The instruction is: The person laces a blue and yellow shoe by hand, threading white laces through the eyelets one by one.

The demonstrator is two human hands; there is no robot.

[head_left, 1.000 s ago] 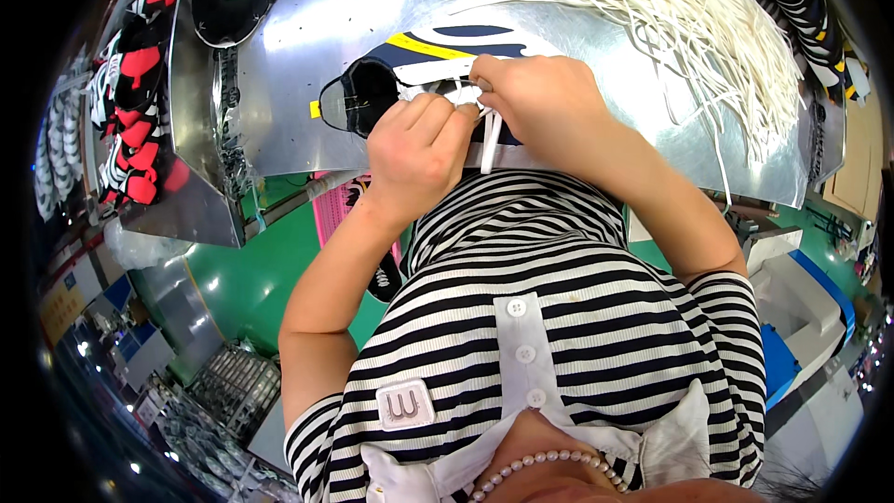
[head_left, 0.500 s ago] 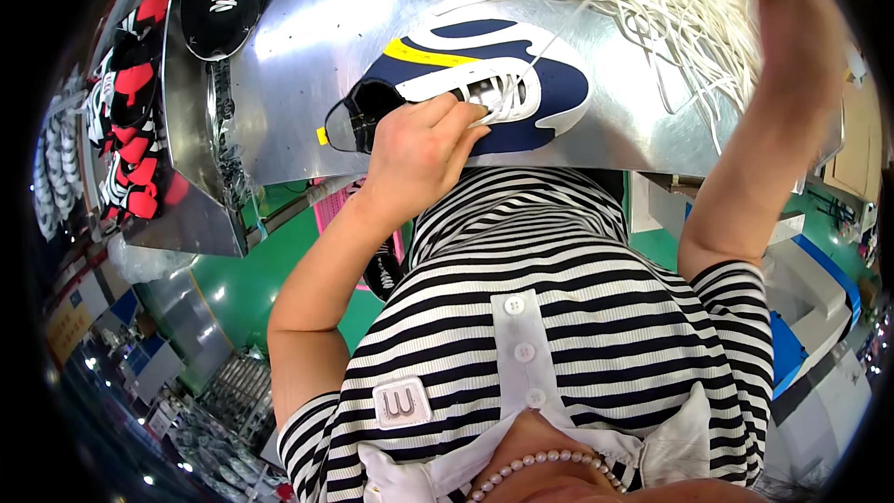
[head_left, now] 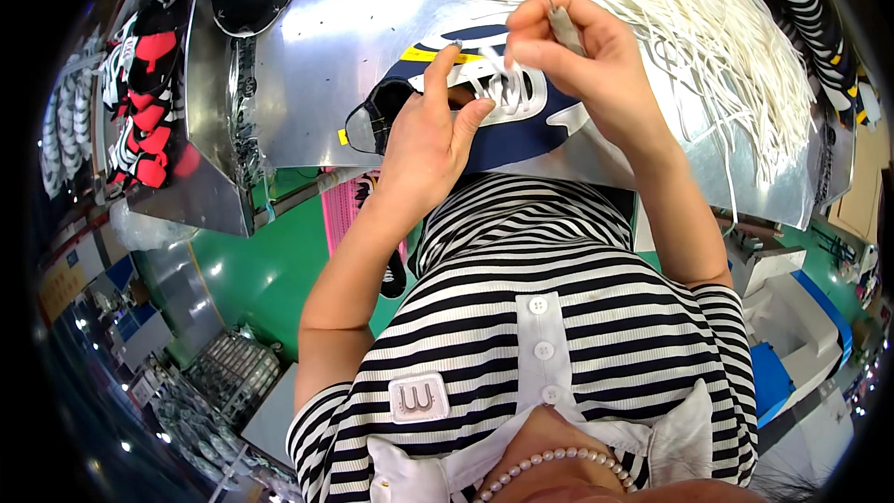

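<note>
Right hand [head_left: 582,56] is pinching a thin metal hook tool [head_left: 562,23] just above the shoe [head_left: 484,116], centre-top of the frame. Left hand [head_left: 430,135] grips the shoe's side, thumb by the white lace [head_left: 507,93]. Looks like mid-lacing; the next pull probably needs the hook lined up with an eyelet. Big heap of loose laces [head_left: 708,28] fills the upper right of the metal table [head_left: 317,65].

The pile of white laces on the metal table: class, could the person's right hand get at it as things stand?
Probably yes: the right hand sits just beside the white laces with nothing between, though it already holds a thin tool.
</note>
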